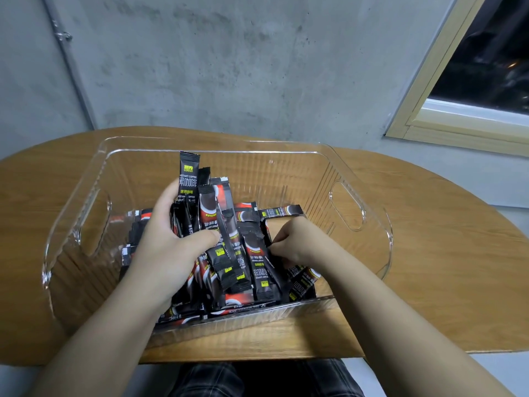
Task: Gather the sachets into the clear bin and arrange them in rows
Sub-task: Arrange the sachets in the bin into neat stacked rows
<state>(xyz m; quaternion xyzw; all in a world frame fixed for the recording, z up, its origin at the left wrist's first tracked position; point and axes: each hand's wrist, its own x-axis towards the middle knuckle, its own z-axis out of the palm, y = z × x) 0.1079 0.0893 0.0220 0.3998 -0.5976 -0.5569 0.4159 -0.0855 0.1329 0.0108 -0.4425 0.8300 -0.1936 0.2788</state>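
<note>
We are working inside the clear ribbed plastic bin (347, 209) on the oval wooden table (446, 253). Our left hand (169, 239) is gripping an upright bundle of black instant-coffee sachets (213, 207); our right hand (294, 240), just beside it, is pinching another sachet (262, 260) from the loose pile.

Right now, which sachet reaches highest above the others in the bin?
The black sachet marked INSTANT COFFEE, which the left hand holds upright in a bundle. Its top end rises above every neighbour.

One clear bin (357, 179), two hands, many sachets (259, 262)
</note>
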